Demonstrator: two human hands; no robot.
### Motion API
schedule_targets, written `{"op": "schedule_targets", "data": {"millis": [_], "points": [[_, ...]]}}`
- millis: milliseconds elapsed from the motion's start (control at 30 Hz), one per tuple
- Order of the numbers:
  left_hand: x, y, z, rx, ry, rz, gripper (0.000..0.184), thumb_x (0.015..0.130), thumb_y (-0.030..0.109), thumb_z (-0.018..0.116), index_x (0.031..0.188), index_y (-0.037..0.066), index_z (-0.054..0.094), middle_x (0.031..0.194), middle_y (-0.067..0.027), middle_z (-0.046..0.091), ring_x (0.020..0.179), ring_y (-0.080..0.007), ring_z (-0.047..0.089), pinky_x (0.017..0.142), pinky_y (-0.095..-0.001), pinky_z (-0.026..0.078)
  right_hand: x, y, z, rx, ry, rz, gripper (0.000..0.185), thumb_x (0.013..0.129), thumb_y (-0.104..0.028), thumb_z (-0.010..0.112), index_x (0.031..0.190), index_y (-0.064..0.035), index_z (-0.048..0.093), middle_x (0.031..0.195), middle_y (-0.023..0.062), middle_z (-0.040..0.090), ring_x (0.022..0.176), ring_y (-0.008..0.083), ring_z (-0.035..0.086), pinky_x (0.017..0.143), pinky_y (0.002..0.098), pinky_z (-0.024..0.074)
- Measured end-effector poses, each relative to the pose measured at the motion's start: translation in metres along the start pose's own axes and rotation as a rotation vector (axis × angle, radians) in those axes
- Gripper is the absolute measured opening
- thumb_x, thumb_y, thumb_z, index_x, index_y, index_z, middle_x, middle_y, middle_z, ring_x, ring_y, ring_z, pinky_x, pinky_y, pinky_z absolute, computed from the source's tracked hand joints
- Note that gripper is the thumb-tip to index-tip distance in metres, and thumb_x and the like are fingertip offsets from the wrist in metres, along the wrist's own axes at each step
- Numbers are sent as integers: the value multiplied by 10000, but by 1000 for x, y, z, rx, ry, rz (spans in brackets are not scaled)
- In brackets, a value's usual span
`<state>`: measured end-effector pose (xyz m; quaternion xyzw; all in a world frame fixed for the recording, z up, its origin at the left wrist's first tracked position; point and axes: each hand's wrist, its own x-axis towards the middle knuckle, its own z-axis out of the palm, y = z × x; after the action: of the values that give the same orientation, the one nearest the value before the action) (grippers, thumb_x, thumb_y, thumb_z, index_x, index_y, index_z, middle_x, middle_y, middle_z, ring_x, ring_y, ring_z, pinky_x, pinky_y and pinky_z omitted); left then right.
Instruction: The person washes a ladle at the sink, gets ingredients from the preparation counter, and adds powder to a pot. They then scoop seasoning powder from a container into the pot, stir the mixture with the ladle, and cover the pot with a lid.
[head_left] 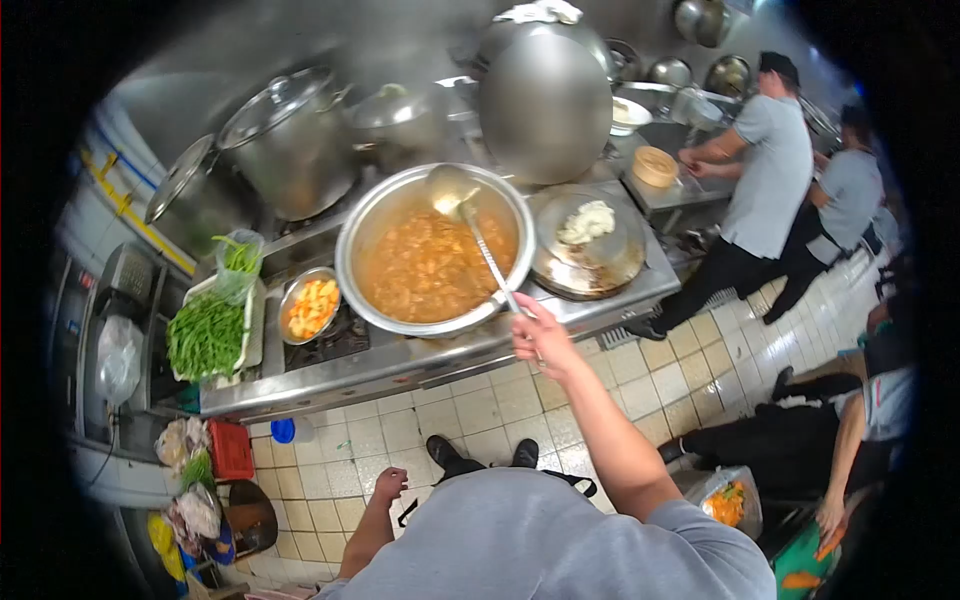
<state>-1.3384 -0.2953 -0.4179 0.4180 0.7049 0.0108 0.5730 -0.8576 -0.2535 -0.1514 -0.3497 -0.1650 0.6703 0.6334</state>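
My right hand (540, 335) is closed around the handle of a long metal ladle (482, 240). The ladle reaches over the near rim of a wide metal pot (350, 285), its bowl at the far side above an orange-brown stew (425, 260) with chunks in it. Low at my side hangs my left hand (390, 484), its fingers loosely bent and apart, holding nothing I can see. Left of the pot is a metal bowl of orange and yellow chopped pieces (312, 308). On the right, a round metal lid (590, 262) carries a crumpled white cloth (587, 222).
Tall stockpots (290, 150) line the back. A tray of green vegetables (207, 335) sits at the left end. Two people (770, 170) work at the right counter. Behind me at right, another person's hand (830, 515) is at a green board. A red crate (231, 450) stands on the floor.
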Motion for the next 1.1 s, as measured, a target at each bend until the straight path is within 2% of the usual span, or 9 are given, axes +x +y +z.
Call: {"op": "schedule_targets", "data": {"millis": [133,300,433,467,667,733,867,900,1100], "points": [[-26,110,48,209,-153,457,242,898,256,606,816,30,636,668,-48,614,580,-149,591,559,-301,479,-37,-6,-24,-5,31,-2,462,990,-105,479,1431,-162,355,816,30,491,587,96,374,497,236,318],[-188,332,124,135,-275,1024,189,921,221,621,916,33,634,786,-15,601,714,-85,528,651,-263,453,-158,-17,-105,-6,119,-189,452,963,-150,516,1393,-114,380,754,73,524,552,126,459,476,271,384],[-265,463,178,328,-282,1296,238,918,246,623,974,15,604,829,-86,625,779,-153,607,704,-306,488,-244,25,-179,-129,473,-222,357,938,-128,547,1274,-104,429,673,58,526,479,138,469,437,269,377],[-246,486,208,216,-297,1530,251,911,275,615,1006,42,620,888,-129,678,786,-250,665,695,-360,503,-258,42,-196,-202,590,-182,315,940,-116,544,1237,-115,437,666,53,533,473,138,475,431,271,380],[-148,646,408,335,-41,1676,176,839,177,582,890,37,676,891,-194,680,872,-390,648,768,-452,523,-299,156,-270,-43,1073,80,176,931,-73,527,1060,-130,422,664,57,545,477,143,492,383,277,372],[-112,690,436,867,34,1448,208,782,172,597,874,28,716,951,-224,684,896,-395,666,801,-484,535,-310,194,-284,-22,1152,124,173,895,-28,498,1041,-112,458,683,90,553,478,156,491,391,279,390],[-10,738,457,1072,197,1111,323,920,167,489,1152,42,675,1234,-157,634,1122,-316,626,882,-458,530,-333,237,-274,192,1257,164,193,920,-88,552,1083,-75,449,683,96,562,484,153,504,396,286,399],[69,752,487,1146,368,1065,324,929,185,496,1177,76,675,1252,-132,631,1139,-299,621,894,-452,524,-335,228,-252,248,1335,156,218,926,-92,555,1110,-74,441,674,87,564,482,156,513,396,298,402],[89,741,455,1325,269,877,340,899,282,579,1179,123,687,1244,-95,647,1165,-256,615,927,-417,492,-341,242,-232,342,1405,15,265,935,-99,556,1161,-74,418,669,81,564,475,166,518,395,313,403]]}}
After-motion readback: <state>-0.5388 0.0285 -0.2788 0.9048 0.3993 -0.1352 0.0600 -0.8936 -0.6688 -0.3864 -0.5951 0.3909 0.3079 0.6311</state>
